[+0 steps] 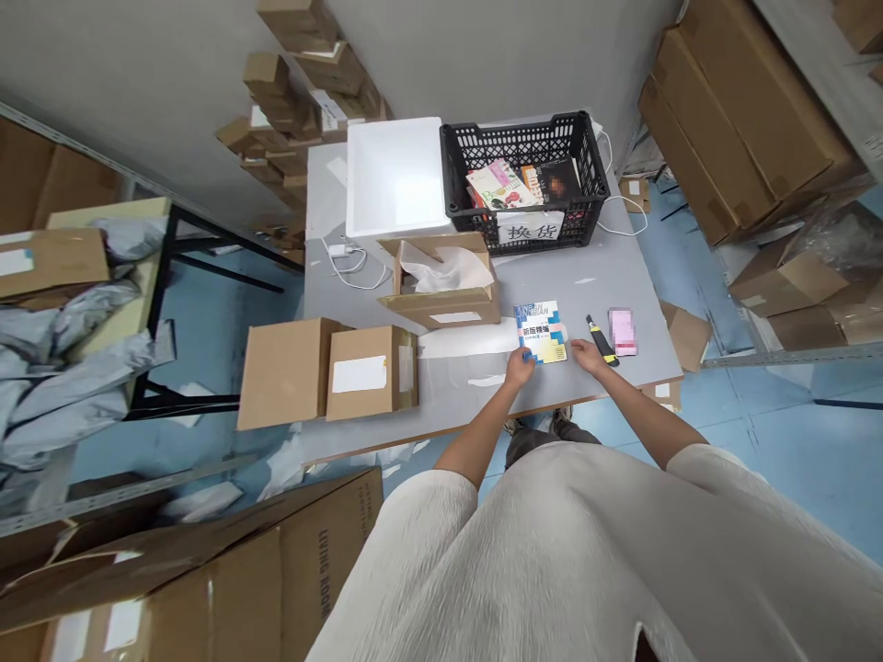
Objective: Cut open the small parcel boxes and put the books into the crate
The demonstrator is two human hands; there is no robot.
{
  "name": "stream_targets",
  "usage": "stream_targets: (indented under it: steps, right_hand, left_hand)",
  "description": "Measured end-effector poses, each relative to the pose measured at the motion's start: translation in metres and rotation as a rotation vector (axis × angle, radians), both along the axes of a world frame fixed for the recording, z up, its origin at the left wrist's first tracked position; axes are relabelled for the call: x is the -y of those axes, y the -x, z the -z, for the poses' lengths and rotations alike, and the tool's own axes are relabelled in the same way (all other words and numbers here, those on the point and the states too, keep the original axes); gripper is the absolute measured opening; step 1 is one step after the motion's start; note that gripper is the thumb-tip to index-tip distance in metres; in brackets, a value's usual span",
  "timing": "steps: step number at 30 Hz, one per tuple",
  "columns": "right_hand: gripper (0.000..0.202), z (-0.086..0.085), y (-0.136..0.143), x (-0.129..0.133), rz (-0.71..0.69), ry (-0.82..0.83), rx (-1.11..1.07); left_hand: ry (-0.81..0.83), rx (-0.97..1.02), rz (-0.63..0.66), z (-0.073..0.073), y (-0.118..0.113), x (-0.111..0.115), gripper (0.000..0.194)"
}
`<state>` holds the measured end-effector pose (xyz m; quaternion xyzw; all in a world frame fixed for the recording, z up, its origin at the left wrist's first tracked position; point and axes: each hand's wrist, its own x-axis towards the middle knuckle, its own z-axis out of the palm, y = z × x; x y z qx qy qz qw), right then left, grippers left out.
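Observation:
A book [541, 333] with a blue, white and yellow cover lies near the front edge of the grey table. My left hand [520, 367] grips its lower left corner, thumb on the cover. At the book's right side is my right hand [586, 355], its fingers close to the edge; whether they touch it is too small to tell. Just right of that hand lies a yellow and black cutter [602, 341], and beyond it a pink card or pad [622, 332]. An open cardboard box [448, 308] with white paper inside stands left of the book.
Behind are a white foam box [400, 184] and a black crate [524, 221] holding several books. Closed cartons [361, 374] stand at the table's left front. A white cable [359, 283] lies behind them. Shelves, bags and stacked boxes surround the table.

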<state>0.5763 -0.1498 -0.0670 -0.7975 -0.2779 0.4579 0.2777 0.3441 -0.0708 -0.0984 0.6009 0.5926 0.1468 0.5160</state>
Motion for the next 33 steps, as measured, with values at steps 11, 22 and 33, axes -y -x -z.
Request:
stream_targets:
  steps: [11, 22, 33]
  right_hand:
    - [0.055, 0.026, 0.026, -0.008, 0.046, 0.039, -0.095]
    - [0.013, 0.029, 0.006, 0.007, 0.011, 0.089, 0.200]
    - [0.012, -0.032, 0.015, 0.004, -0.187, -0.190, 0.374]
  left_hand:
    - [0.082, -0.077, 0.077, 0.004, 0.001, 0.014, 0.055]
    - [0.251, 0.132, 0.058, 0.008, -0.011, 0.023, 0.049]
    - [0.278, 0.315, -0.025, -0.017, -0.057, 0.013, 0.038]
